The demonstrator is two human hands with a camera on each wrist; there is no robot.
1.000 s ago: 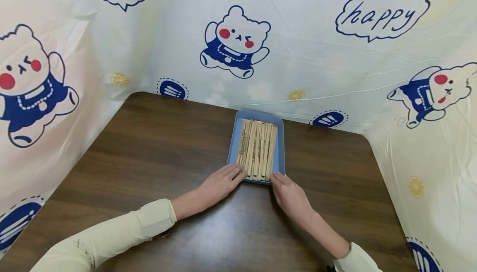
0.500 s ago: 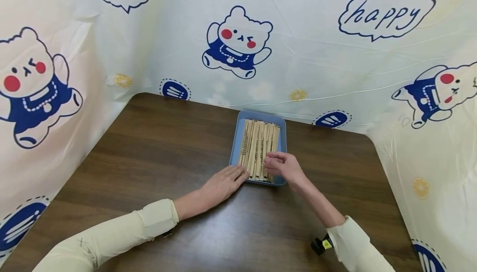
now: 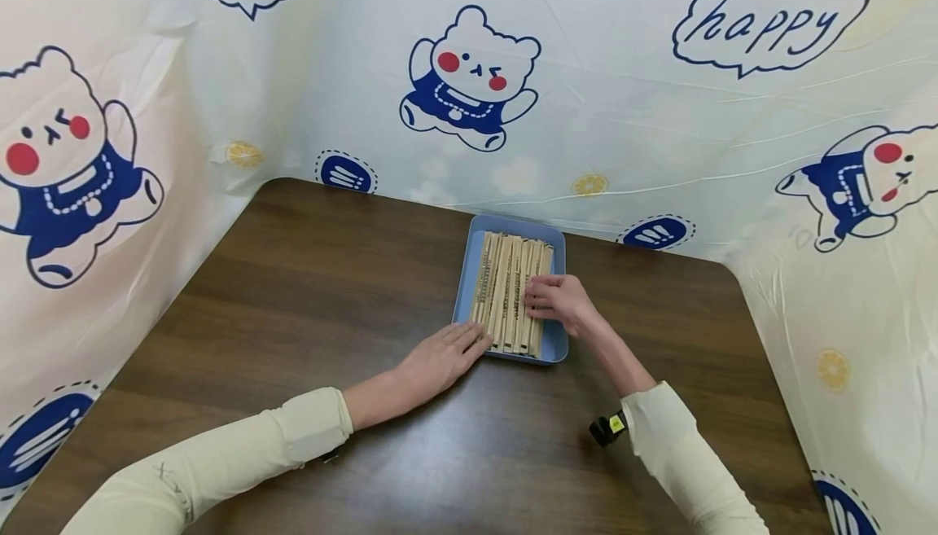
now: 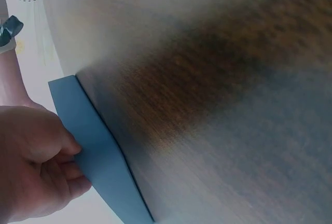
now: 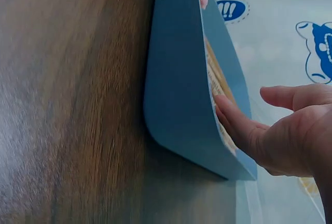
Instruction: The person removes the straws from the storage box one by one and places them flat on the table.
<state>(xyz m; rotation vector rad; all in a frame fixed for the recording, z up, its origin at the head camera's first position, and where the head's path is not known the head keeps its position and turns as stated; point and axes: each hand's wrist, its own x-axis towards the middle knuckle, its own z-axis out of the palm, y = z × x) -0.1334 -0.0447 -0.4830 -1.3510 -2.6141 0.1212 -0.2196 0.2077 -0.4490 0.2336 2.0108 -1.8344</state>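
Right hand (image 3: 560, 300) first: its fingers lie extended together over the sticks, thumb held apart in the right wrist view, pinching nothing. A second ago it was at the tray's near right corner; half a second ago it was over the sticks' near end. Now it has moved farther up, toward the middle of their length. My left hand (image 3: 438, 360) stays at the near left corner, fingers laid over the rim; whether it grips there, I cannot tell.

Directly under my right fingertips are the slim, beige sticks with dark printing (image 3: 506, 295), side by side and lengthwise, their near left ends just beside my left fingertips. They lie inside the blue, rectangular tray with rounded corners (image 3: 554, 345), with a bare strip of tray along the right, below my right hand.

Under the tray is the dark brown, wood-grained table (image 3: 352, 274); the tray sits near its far edge, close to the pale hanging sheet printed with bears (image 3: 330, 71).
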